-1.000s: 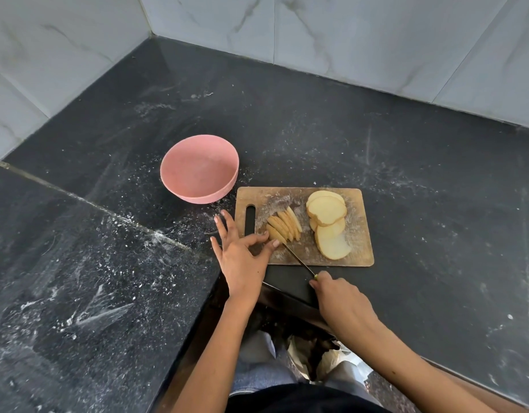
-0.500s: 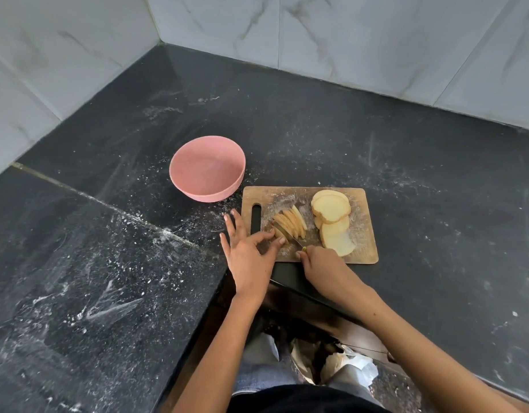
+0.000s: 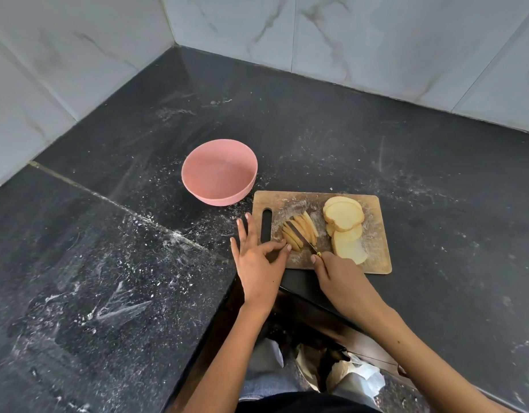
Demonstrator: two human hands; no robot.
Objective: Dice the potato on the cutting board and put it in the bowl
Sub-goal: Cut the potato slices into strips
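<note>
Gripping the knife point(image 3: 302, 236), the right hand point(image 3: 340, 278) curls round the handle at the near edge of the cutting board point(image 3: 373, 234); the handle itself is almost wholly hidden inside the fist, and only a small yellow-and-dark end shows just past the knuckles. The dark blade runs diagonally away from the hand and lies across the potato strips point(image 3: 299, 234), which sit fanned on the board's left half, just right of the handle slot. Whether the edge has gone through to the wood cannot be told, since the blade covers the cut line.

The left hand point(image 3: 257, 260) lies flat and spread at the board's left edge, holding nothing. Its thumb and forefinger tips touch the near end of the strips (the other fingers point away over the countertop point(image 3: 436, 144), beside the slot).

The potato slices point(image 3: 343, 225) lie overlapped on the board's right half, apart from the strips; the lower slices are partly covered by the upper ones, so their number is unclear.

The pink bowl point(image 3: 218, 171) stands on the countertop just beyond the board's far-left corner, with no potato in it. White powdery smears mark the dark counter. Below the counter edge, clothing and a crumpled pale bag are partly cut off by the arms.
</note>
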